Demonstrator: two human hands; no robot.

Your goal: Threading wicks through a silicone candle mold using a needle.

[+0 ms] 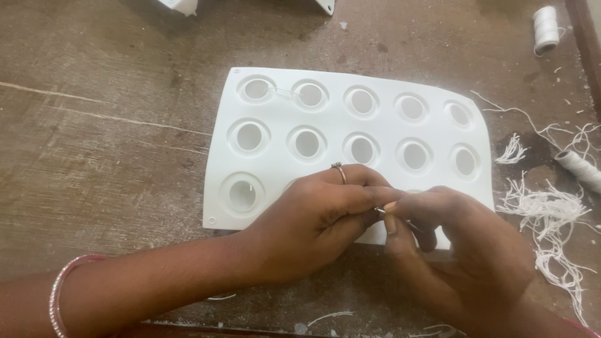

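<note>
A white silicone mould (350, 81) with rows of round cavities lies flat on the brown table. My left hand (313, 219), wearing a ring and a wrist bangle, rests over the mould's near edge. My right hand (463, 244) meets it fingertip to fingertip. Between the pinched fingers of both hands sits a thin white wick piece (380, 210), mostly hidden. The near middle cavities are covered by my hands.
Loose cut white threads (551, 213) lie in a heap right of the mould. A thread spool (581, 168) lies at the right edge and another spool (546, 28) stands at the top right. White objects poke in at the top edge.
</note>
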